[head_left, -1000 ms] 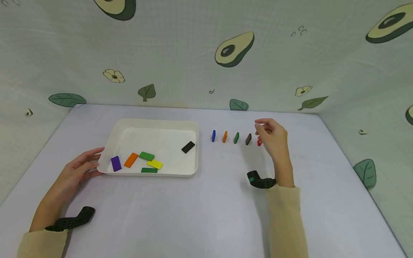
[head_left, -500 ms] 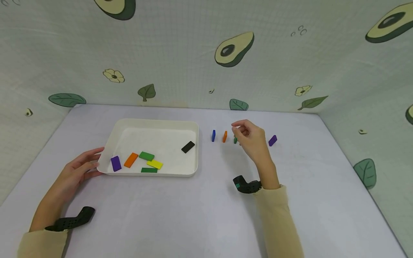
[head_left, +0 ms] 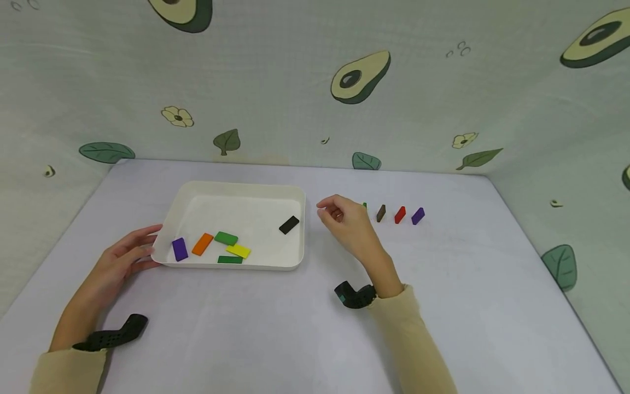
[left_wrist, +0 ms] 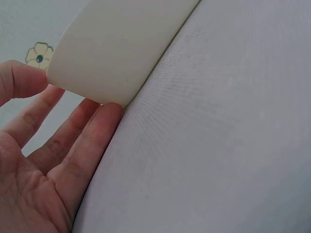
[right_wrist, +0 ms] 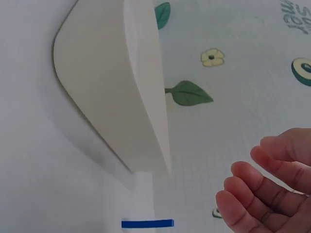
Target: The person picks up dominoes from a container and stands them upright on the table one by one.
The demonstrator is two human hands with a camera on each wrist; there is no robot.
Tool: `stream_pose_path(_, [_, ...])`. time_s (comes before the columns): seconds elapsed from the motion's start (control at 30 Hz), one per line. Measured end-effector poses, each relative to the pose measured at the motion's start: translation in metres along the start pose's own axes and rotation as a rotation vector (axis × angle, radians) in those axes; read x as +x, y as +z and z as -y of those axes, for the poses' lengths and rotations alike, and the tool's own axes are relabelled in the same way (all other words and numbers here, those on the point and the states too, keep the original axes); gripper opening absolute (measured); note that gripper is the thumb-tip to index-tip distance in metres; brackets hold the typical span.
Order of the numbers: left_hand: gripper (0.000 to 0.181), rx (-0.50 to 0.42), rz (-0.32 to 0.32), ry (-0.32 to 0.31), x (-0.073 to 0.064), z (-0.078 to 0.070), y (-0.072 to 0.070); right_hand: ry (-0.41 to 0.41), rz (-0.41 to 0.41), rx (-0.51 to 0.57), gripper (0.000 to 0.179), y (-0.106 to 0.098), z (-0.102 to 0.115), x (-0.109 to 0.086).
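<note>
My left hand (head_left: 120,257) rests its extended fingers and thumb on the near left corner of the white tray (head_left: 236,186). In the left wrist view, the fingertips (left_wrist: 112,112) touch the tray's outer wall. My right hand (head_left: 348,225) is just right of the tray, fingers loosely bent, holding nothing. Behind it runs a row of standing dominoes: a mostly covered green one, a brown one (head_left: 381,213), a red one (head_left: 400,215) and a purple one (head_left: 418,216). A blue domino (right_wrist: 147,224) shows in the right wrist view, while the hand hides it in the head view.
Inside the tray lie a purple domino (head_left: 180,249), an orange one (head_left: 202,244), two green ones, a yellow one (head_left: 238,250) and, apart at the right, a black one (head_left: 289,225). A patterned cloth (head_left: 275,82) rises behind the white table (head_left: 275,328).
My right hand has moved left along the domino row, from the red one to beside the tray, uncovering the brown, red and purple dominoes. My left hand has stayed at the tray corner.
</note>
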State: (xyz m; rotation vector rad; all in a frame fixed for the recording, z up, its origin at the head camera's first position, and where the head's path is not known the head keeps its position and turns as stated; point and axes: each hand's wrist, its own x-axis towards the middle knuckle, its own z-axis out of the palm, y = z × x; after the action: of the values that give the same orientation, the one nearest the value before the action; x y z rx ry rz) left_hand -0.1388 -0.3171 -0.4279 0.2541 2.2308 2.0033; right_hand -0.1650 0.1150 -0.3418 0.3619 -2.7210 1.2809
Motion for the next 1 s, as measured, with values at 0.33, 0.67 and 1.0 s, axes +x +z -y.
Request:
stream_pose_path(0.33, [0.042, -0.023, 0.003, -0.007, 0.001, 0.002, 0.003, -0.108, 0.148, 0.02, 0.017, 0.027, 0.017, 0.001])
stream_pose_path(0.67, [0.042, 0.021, -0.028, -0.033, 0.0, 0.001, 0.004, -0.108, 0.317, 0.019, 0.025, 0.061, 0.035, 0.005])
stream_pose_path(1.0, [0.042, 0.004, -0.023, -0.026, 0.0, 0.001, 0.002, -0.066, 0.43, -0.014, 0.029, 0.089, 0.047, 0.008])
